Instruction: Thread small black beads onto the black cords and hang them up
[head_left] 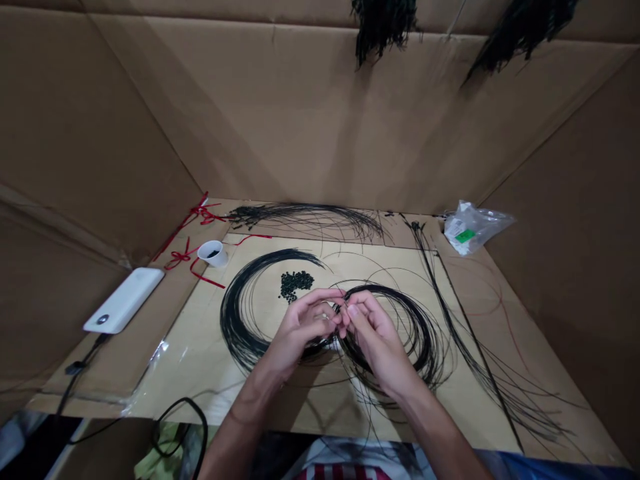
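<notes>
Meeting slightly below the centre of the frame, the left hand (304,325) and the right hand (376,331) have their fingers bent and tips drawn close together; what they pinch is too small, I cannot tell. Under them, black strands make a right coil (427,333) and a left coil (233,313), which curves around small black pieces (296,283).

We're head-mounted here, up above the desk (200,360), peering forward and down, left hand (305,323) and right hand (377,333) close below, cardboard back wall (300,113) straight ahead.
</notes>
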### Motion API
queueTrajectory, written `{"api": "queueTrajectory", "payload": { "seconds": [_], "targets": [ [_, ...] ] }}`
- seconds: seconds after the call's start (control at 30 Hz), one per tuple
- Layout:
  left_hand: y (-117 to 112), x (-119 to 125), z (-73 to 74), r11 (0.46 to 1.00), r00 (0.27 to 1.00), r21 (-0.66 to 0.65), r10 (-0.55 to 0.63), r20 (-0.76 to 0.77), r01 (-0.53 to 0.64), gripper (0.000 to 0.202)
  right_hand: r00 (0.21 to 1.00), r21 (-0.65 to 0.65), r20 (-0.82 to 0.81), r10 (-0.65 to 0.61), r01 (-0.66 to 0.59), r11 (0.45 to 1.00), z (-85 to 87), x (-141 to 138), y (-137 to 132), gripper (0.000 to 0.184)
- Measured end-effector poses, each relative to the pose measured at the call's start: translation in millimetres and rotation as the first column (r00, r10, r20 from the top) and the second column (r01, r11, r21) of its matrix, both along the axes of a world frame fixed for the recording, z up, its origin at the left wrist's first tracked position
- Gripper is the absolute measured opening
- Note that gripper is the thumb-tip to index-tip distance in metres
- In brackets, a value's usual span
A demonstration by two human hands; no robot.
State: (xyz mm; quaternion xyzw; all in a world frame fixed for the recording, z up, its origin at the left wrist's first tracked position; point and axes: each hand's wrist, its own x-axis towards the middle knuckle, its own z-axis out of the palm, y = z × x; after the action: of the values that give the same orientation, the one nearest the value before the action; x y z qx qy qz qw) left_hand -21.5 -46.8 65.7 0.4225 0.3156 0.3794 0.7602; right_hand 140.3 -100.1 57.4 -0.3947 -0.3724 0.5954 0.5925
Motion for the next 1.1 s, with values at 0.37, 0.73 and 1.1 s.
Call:
{"api": "queueTrajectory", "payload": {
  "seconds": [0.37, 0.73, 1.1],
  "targets": [
    [-3, 8, -11.7, 0.955, 0.934, 0.131, 0.290, -0.210, -0.267, 0.031, 0.995, -0.053, 0.095, -0.004, 0.010, 0.999, -7.7, -10, 4, 0.028],
    [-7, -4, -18.9, 0.947, 0.911, 0.125, 0.318, -0.262, -0.295, 0.032, 0.960, -0.051, 0.272, 0.066, -0.054, 0.997, -14.3, -10, 5, 0.031],
    [-9, -15, -26.7, 0.932, 0.878, 0.157, 0.360, -0.317, -0.326, 0.031, 0.927, -0.068, 0.342, 0.156, -0.142, 0.988, -18.0, -9, 9, 0.030]
  ]
}}
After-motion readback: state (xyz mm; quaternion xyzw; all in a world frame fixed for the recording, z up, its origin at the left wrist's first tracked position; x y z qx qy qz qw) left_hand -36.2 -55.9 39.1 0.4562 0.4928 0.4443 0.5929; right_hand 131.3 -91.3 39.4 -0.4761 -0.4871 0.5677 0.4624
